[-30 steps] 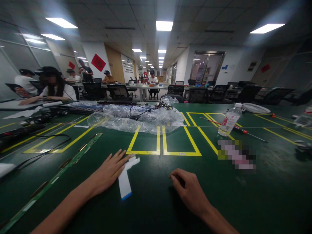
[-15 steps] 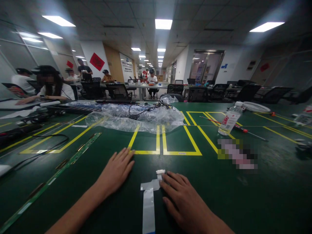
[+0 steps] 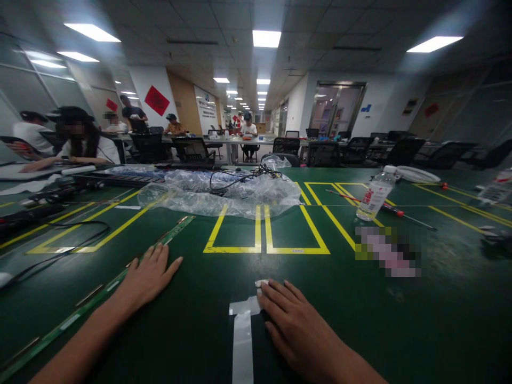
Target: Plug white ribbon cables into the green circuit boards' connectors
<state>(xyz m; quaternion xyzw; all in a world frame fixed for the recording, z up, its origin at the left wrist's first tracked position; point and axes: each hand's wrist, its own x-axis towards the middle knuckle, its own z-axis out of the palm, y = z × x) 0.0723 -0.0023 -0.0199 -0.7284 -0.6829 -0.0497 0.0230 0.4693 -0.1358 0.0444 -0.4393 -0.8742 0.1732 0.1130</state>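
My left hand lies flat and open on a long, narrow green circuit strip that runs diagonally across the green table. My right hand rests open on the table with its fingertips touching the upper end of a white flat ribbon cable, which runs straight toward the near edge between my two arms.
A crumpled clear plastic bag with black wires lies beyond the yellow taped boxes. A water bottle and a red-handled screwdriver are at the right. Black cables trail at the left. Several people sit at desks behind.
My left hand slid left from the table's middle onto the green strip, which shifted with it. The white cable went from beside my left hand to under my right fingertips.
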